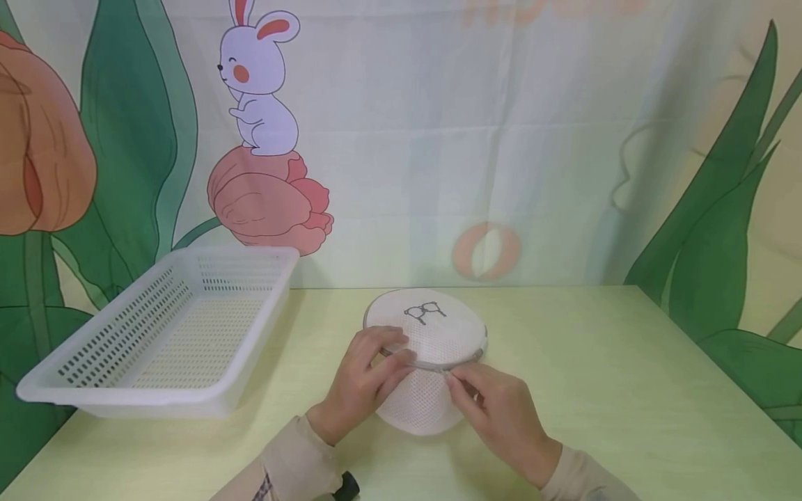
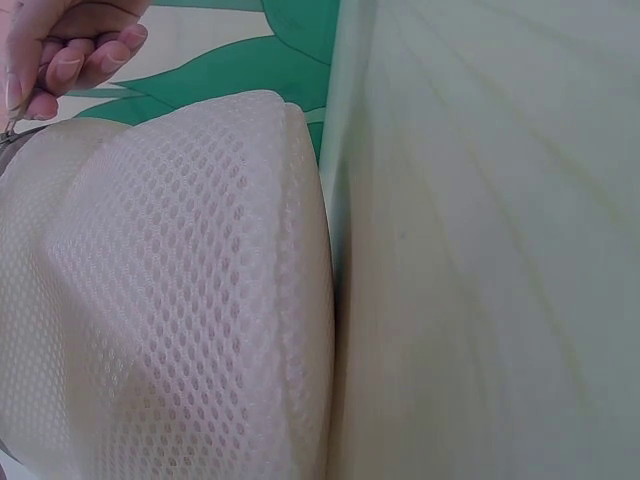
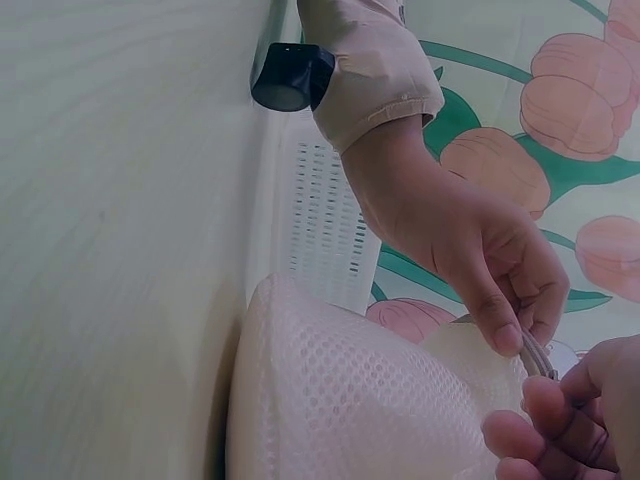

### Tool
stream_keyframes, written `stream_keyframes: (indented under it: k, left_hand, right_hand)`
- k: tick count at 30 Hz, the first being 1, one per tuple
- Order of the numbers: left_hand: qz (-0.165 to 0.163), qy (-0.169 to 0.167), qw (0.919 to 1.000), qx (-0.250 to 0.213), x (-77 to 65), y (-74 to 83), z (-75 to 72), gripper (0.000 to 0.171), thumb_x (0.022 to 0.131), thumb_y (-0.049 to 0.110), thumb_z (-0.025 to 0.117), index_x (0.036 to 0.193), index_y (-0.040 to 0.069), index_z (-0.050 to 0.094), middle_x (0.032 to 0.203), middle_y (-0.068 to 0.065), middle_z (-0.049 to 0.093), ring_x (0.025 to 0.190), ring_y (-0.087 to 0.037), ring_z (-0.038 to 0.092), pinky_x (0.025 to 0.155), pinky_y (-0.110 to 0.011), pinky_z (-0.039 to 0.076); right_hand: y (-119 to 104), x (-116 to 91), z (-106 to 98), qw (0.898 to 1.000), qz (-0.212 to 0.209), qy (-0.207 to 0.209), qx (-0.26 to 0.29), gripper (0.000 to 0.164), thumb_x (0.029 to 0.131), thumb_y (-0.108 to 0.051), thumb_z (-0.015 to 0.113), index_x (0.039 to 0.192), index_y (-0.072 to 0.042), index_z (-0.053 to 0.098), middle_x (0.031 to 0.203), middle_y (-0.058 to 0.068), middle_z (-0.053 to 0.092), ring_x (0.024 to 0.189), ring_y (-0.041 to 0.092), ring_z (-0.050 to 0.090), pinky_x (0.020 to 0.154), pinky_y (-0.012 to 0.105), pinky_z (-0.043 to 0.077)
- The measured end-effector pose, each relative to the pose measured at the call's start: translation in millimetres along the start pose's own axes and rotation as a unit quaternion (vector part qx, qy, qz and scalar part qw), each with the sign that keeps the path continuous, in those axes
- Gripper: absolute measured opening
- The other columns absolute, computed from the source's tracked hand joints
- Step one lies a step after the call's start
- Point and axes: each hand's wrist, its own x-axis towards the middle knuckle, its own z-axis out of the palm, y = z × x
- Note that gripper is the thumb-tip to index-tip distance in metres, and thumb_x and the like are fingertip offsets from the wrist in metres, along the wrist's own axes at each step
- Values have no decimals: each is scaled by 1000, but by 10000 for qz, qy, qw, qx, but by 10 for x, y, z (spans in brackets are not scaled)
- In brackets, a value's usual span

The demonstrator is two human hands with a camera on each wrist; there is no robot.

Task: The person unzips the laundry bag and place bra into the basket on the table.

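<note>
A white mesh laundry bag (image 1: 421,410) with a round top stands on the table, a dark line drawing (image 1: 425,312) printed on that top. A grey zip (image 1: 432,366) runs around its upper rim. On the near left of the rim, my left hand (image 1: 370,369) pinches the zip edge between thumb and fingers, as the right wrist view also shows. My right hand (image 1: 501,407) pinches the small zip pull (image 2: 12,128) at the front, just right of the left hand. Mesh fills much of the left wrist view. What is inside the bag cannot be made out.
A white perforated plastic basket (image 1: 125,396) stands at the table's left side. Behind the pale green table (image 1: 601,390) hangs a curtain (image 1: 401,139) printed with a rabbit and flowers. A black device (image 3: 290,78) sits at the left sleeve.
</note>
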Motion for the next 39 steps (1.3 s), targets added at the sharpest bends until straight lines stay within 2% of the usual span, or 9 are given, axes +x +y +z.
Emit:
stream_keyframes:
  k: [5,19,39]
  left_hand:
    - [-78,46,10000,22,-15,-18,-2,27,101,29,48,92,10,64,106,-10,63,103,-27,60,88,-43,51]
    - [-78,172,9998,-19,-13,-38,-7,25,100,28,50,93,9,64,105,-11,63,103,-28,60,89,-42,51]
    - [-178,168,9997,-74,-25,-51,-10,25,101,28,49,93,8,63,105,-10,62,104,-26,59,90,-39,48]
  right_hand:
    - [19,10,-16,9999,87,41,-104,12,77,-2,72,76,-13,66,67,-8,64,60,-6,51,53,5,40]
    - [52,29,-35,9999,97,73,-92,12,77,-2,71,76,-13,66,65,-9,61,59,-7,48,51,5,39]
    - [77,56,-77,9995,294,-11,-132,13,77,0,71,75,-12,67,65,-9,62,60,-8,48,52,5,39]
